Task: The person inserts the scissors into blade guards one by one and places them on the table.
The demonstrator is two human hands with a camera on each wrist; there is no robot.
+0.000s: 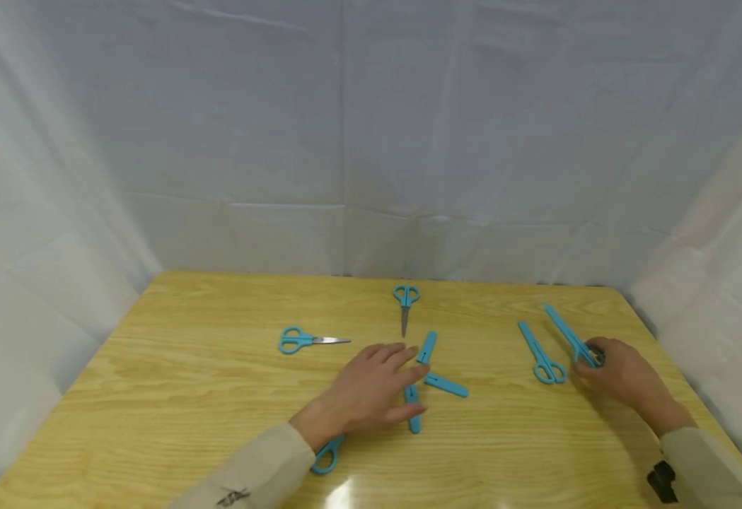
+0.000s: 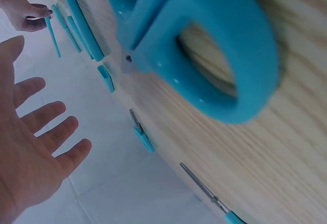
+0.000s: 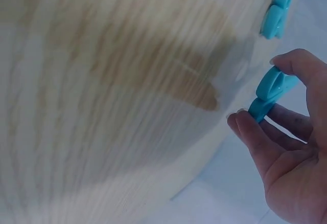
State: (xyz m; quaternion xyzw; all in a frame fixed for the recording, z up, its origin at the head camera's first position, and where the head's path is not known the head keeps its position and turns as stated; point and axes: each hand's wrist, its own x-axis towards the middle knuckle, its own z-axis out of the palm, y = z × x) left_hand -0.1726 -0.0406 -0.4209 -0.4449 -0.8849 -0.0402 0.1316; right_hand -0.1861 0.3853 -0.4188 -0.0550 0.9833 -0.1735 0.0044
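Observation:
My right hand (image 1: 622, 371) grips a pair of blue scissors (image 1: 568, 332) by the handles; a blue cover hides the blades. In the right wrist view, thumb and fingers pinch the handle loops (image 3: 268, 86). Just left of it lies another covered pair of scissors (image 1: 539, 355). My left hand (image 1: 377, 389), fingers spread and holding nothing, is over the table beside three loose blue blade covers (image 1: 448, 386), partly hiding one of them. Under the left wrist, uncovered scissors (image 1: 326, 459) show only their handles; in the left wrist view a handle loop (image 2: 255, 55) looms close.
Two more bare-bladed scissors lie on the wooden table (image 1: 173, 367): one pair (image 1: 294, 341) left of my left hand, blades pointing right, and another (image 1: 405, 297) near the back edge, blades pointing toward me. White cloth (image 1: 281, 141) hangs behind and at both sides.

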